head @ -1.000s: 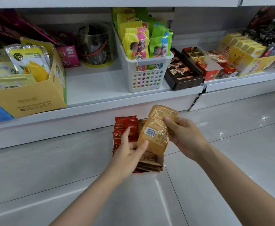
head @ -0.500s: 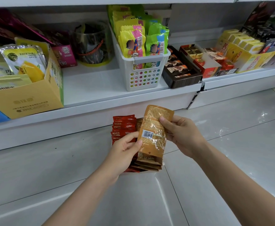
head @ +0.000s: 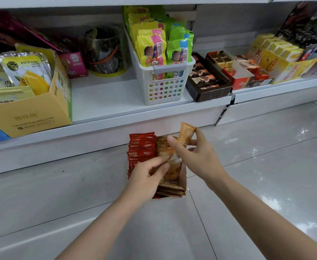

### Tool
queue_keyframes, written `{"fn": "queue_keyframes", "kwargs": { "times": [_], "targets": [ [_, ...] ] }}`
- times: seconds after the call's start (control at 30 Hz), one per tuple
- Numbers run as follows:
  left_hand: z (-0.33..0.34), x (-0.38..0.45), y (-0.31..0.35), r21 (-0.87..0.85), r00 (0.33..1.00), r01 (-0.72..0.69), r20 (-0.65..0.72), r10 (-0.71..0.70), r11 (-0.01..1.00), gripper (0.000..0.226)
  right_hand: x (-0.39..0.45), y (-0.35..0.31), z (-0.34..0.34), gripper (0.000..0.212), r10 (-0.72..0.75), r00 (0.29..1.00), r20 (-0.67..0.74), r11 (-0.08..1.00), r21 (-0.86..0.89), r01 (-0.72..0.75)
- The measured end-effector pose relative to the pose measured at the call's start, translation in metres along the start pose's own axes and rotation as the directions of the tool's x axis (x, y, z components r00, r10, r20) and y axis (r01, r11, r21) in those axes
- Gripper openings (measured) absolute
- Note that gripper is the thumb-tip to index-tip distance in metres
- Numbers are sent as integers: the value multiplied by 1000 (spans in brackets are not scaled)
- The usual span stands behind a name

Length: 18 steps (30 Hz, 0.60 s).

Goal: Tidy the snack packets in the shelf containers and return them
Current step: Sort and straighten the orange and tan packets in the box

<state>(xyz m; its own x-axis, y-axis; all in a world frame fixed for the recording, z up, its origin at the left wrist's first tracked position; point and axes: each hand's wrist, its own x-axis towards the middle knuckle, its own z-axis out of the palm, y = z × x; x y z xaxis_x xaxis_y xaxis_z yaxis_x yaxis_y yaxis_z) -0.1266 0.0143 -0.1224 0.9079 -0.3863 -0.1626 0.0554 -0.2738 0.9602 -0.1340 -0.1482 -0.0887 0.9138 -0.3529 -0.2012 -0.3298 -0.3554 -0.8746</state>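
The orange packet (head: 185, 135) has been tilted upright and lowered toward the box (head: 184, 177); it is pinched by the right hand (head: 197, 156) above and the left hand (head: 146, 177) below.

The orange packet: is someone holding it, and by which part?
Yes. The right hand pinches the orange packet near its upper end; the left hand grips its lower part over the box of packets.

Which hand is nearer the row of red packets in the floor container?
Left. The left hand lies against the red packets; the right hand is across the brown packets, pinching an orange packet.
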Motion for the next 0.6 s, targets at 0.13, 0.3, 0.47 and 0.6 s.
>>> {"fn": "queue_keyframes", "kwargs": {
  "times": [0.13,0.3,0.47,0.6],
  "targets": [
    [-2,-3,-5,138,992,-76,111,61,987,36,4,3,-3,30,113,986,122,976,171,-133],
    [-10,-1,-3,490,954,-204,293,60,847,20,16,2,-35,21,158,982,106,856,481,-190],
    [-6,15,5,577,935,-259,352,51,774,20,22,3,-56,18,123,991,58,806,577,-134],
    [-8,24,3,531,922,-274,381,63,802,14,21,5,-58,25,137,987,77,809,567,-157]
  ]
}}
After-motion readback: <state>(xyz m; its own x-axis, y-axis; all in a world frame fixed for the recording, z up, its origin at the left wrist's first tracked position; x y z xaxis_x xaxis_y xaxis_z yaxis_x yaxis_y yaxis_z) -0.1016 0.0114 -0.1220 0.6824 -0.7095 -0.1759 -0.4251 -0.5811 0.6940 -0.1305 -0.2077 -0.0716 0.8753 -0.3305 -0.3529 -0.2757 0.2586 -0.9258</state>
